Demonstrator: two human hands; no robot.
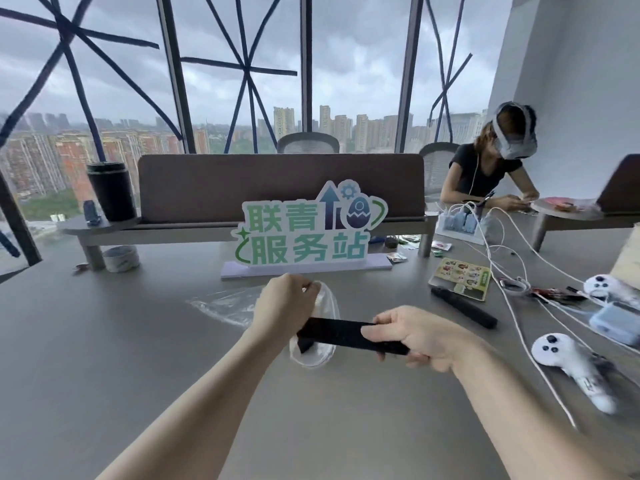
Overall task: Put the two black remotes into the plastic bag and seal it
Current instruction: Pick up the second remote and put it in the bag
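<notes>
grey table (104, 341) | left hand (284, 306) pinches bag (318, 355) | right hand (415, 337) grips remote (339, 336)

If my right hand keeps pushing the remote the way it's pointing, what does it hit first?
Probably the plastic bag: the right hand aims the remote leftward into its open mouth, which the left hand holds open. Depth is unclear.

One black remote (343, 336) is lying level with its left tip inside the clear plastic bag's (320, 327) open mouth; the second black remote (464, 307) is lying flat on the worktop (138, 341), well apart.
</notes>
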